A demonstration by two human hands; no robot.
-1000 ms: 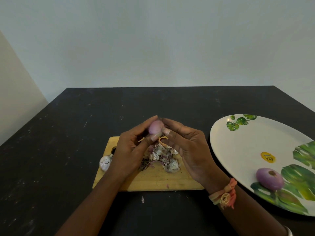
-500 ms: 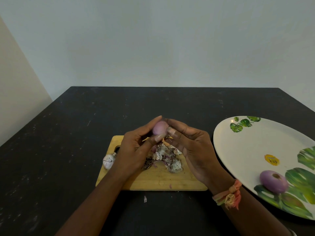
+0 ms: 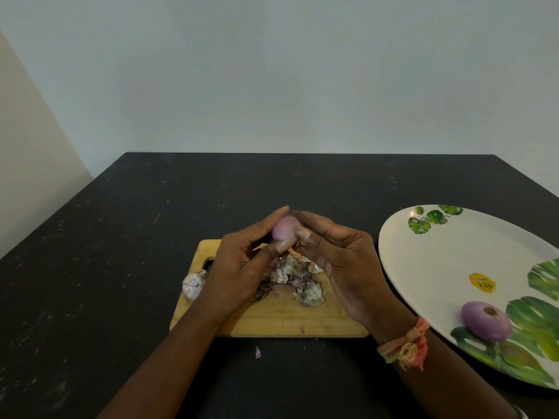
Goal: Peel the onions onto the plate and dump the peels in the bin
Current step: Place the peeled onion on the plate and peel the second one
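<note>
The left hand [image 3: 239, 267] and right hand [image 3: 341, 264] pinch the onion [image 3: 282, 226] over the board [image 3: 272, 323], at 9 o'clock from the plate [image 3: 438, 267]. It looks light and slippery, so hold its round sides.

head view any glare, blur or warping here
Head view: light is soft and even, no hard shadows; a faint glint near the plate rim; the held onion looks slightly soft; the plate stretches toward the right edge, which cuts it off.
</note>
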